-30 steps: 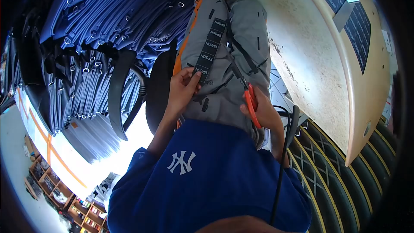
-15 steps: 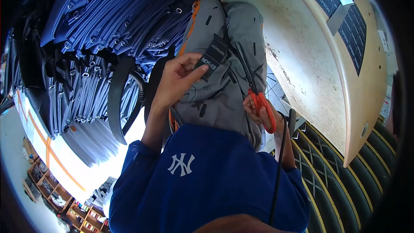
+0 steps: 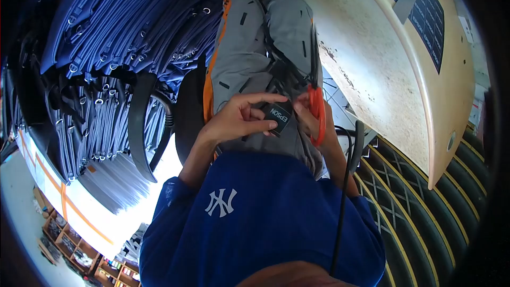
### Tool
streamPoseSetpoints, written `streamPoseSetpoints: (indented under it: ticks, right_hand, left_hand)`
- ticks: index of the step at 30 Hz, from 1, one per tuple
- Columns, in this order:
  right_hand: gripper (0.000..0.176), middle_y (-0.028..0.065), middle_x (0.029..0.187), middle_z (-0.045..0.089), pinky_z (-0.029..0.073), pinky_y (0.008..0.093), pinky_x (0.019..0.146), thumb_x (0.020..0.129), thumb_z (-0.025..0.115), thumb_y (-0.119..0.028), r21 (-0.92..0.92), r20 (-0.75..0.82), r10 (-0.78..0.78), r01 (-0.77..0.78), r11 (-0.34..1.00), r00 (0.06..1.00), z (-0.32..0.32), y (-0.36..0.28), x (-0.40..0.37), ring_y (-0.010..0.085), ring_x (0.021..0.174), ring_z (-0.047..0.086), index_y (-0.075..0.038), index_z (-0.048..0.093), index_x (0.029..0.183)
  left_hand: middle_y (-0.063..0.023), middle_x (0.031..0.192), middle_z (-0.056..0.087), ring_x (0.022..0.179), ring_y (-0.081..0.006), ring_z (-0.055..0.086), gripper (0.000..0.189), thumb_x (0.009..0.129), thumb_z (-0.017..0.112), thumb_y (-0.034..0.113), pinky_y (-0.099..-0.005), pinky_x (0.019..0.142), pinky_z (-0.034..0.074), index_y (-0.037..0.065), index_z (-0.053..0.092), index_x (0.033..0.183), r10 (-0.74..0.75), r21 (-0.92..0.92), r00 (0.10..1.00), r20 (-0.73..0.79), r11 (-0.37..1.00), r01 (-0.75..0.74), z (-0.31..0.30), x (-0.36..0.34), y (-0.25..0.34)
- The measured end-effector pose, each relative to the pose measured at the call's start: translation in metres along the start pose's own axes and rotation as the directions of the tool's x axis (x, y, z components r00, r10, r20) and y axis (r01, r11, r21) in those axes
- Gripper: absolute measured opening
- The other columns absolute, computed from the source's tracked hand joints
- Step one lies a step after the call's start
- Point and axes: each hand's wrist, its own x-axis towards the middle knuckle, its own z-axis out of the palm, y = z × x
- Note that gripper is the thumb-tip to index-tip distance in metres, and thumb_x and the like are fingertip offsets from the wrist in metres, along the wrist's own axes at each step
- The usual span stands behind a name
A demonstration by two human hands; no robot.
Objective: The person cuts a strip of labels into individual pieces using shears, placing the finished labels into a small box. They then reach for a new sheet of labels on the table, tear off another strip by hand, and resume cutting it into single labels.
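Note:
In the middle of the head view, my left hand (image 3: 237, 120) pinches a small black fabric label (image 3: 279, 118) lettered EPSON between thumb and fingers, over my lap. Close beside it on the right, my right hand (image 3: 306, 120) has a pair of scissors (image 3: 320, 110) by their orange-red handles. Their dark blades point away from me along my right thigh. My right fingertips are right at the label's right edge. Grey trousers (image 3: 239, 64) with orange side trim lie beneath both hands, and dark scraps rest between the thighs.
Stacks of navy straps with metal rings (image 3: 127, 26) hang at left, near a black curved band (image 3: 139, 127). On the right is a worn cream tabletop (image 3: 372, 69) with a sheet of EPSON labels (image 3: 428, 26). Shelves (image 3: 69, 239) stand lower left.
The label has come down nearer my body, and my right hand has moved up and left to it with the scissors. The scissors now sit more upright, their handles turned edge-on.

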Motion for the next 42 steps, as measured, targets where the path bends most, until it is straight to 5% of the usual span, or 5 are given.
streamPoseSetpoints:
  ticks: [6,9,14,24,42]
  right_hand:
    - [0.026,-0.0033,0.070,0.047,0.028,0.0176,0.040,0.081,0.066,-0.004,0.218,-0.049,0.047,-0.035,0.975,0.998,0.013,-0.007,0.017,0.0010,0.047,0.039,-0.002,0.049,0.100]
    - [0.032,-0.0006,0.079,0.054,0.041,0.0196,0.063,0.077,0.074,-0.017,0.079,-0.009,-0.034,0.034,0.996,0.999,0.013,-0.010,0.017,0.0056,0.071,0.051,-0.003,0.053,0.096]
    - [0.031,-0.0017,0.080,0.051,0.041,0.0202,0.066,0.077,0.074,-0.016,-0.011,0.047,-0.079,0.079,0.997,0.996,0.014,-0.019,0.019,0.0052,0.074,0.050,-0.004,0.052,0.095]
    - [0.065,0.0026,0.085,0.054,0.043,0.0256,0.068,0.071,0.077,-0.042,-0.107,0.311,-0.222,0.266,0.958,0.924,-0.023,-0.012,0.000,0.0111,0.077,0.053,-0.001,0.047,0.111]
    - [0.098,0.0179,0.082,0.056,0.043,0.0377,0.064,0.059,0.077,-0.060,-0.404,0.722,0.110,0.287,0.869,0.683,-0.089,-0.013,-0.045,0.0306,0.070,0.056,0.005,0.039,0.122]
  left_hand:
    - [-0.0086,0.106,0.062,0.065,-0.0045,0.059,0.046,0.080,0.064,-0.006,-0.0181,0.060,0.053,-0.002,0.051,0.124,0.112,-0.046,0.994,0.004,0.993,-0.111,0.007,-0.003,-0.005]
    - [-0.0097,0.101,0.064,0.074,-0.0088,0.065,0.044,0.081,0.066,0.000,-0.0183,0.064,0.051,0.002,0.053,0.123,0.080,0.028,0.997,-0.019,0.996,-0.080,0.007,-0.006,0.000]
    - [-0.0048,0.092,0.064,0.073,-0.0070,0.063,0.037,0.078,0.067,-0.004,-0.0181,0.068,0.050,0.000,0.060,0.114,0.315,0.247,0.936,-0.160,0.930,-0.271,0.005,0.000,-0.008]
    - [0.0027,0.068,0.057,0.070,-0.0040,0.060,0.055,0.073,0.070,-0.007,-0.0178,0.068,0.049,0.004,0.055,0.124,0.183,0.048,0.976,-0.122,0.983,-0.178,-0.012,-0.009,0.006]
    - [-0.0017,0.058,0.062,0.051,-0.0040,0.059,0.065,0.071,0.074,0.002,-0.0144,0.045,0.039,0.006,0.048,0.131,0.156,0.121,0.987,0.028,0.980,-0.158,-0.024,-0.015,0.024]
